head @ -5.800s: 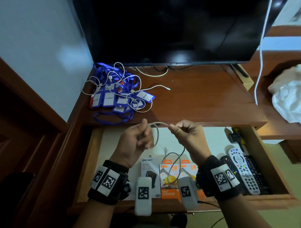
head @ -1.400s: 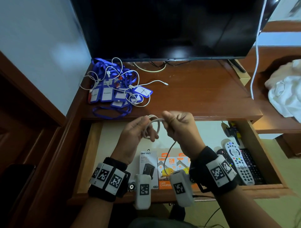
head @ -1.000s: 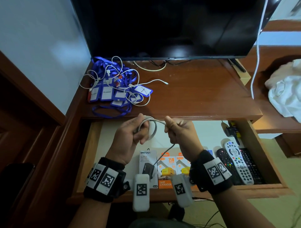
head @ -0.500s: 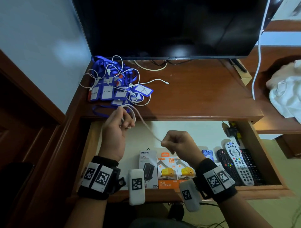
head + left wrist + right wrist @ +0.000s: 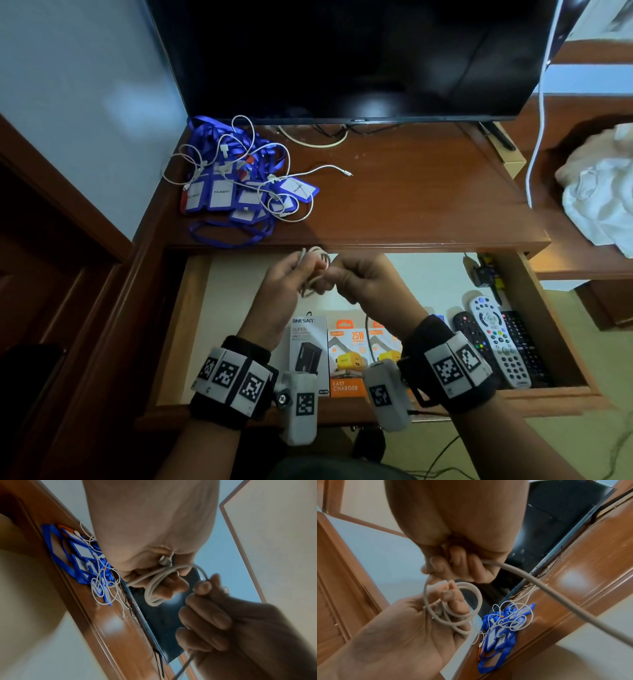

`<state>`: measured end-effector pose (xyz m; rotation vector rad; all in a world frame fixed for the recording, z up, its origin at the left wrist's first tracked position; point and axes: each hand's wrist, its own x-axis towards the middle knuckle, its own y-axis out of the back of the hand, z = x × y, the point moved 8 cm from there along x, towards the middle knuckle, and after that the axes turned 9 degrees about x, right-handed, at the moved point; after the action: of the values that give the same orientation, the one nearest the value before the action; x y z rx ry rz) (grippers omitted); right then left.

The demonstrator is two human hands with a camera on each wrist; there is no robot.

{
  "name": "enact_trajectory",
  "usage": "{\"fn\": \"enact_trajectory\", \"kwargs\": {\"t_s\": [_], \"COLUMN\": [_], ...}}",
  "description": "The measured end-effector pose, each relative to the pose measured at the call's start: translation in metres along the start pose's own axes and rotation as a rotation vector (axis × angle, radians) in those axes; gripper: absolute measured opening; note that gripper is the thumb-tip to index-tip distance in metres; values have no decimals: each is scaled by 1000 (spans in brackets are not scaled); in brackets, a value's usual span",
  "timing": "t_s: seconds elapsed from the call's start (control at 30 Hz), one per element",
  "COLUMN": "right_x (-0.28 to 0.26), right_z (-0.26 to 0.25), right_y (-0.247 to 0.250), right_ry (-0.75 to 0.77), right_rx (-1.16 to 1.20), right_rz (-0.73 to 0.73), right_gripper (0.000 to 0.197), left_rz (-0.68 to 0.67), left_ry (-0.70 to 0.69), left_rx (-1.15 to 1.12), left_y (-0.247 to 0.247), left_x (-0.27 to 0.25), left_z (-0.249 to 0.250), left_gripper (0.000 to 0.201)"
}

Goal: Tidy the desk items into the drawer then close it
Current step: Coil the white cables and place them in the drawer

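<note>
hands back together above open drawer (image 5: 191,308) – left hand (image 5: 286,291) grips cable coil (image 5: 313,270), right hand (image 5: 368,284) pinches tail, another loop added; nearly ready for drawer – lanyards (image 5: 236,185) remain behind drawer on worktop.

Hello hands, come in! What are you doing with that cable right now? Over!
Left hand holds coiled grey cable; right hand grips its loose tail. Drawer open. Lanyards, white cables on desk.
</note>
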<state>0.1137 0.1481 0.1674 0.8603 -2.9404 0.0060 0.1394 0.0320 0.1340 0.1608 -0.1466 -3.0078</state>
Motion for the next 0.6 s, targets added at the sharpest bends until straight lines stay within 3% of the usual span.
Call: {"fn": "enact_trajectory", "kwargs": {"t_s": [0.13,0.33,0.5,0.6], "right_x": [0,1,-6,-13], "right_z": [1,10,32,51], "right_y": [12,19,25,33], "right_ry": [41,55,31,-44], "right_rx": [64,20,68,80], "right_rz": [161,276,311,302], "right_gripper": [23,24,29,20], "left_rz": [-73,-140,-35,32], "left_ry": [17,68,60,38], "left_rx": [-68,-80,-197,-230], "left_y": [-9,-12,12,29], "left_x": [-3,-7,-5,-1], "left_z": [0,0,-1,0], "left_gripper": [41,37,31,28]}}
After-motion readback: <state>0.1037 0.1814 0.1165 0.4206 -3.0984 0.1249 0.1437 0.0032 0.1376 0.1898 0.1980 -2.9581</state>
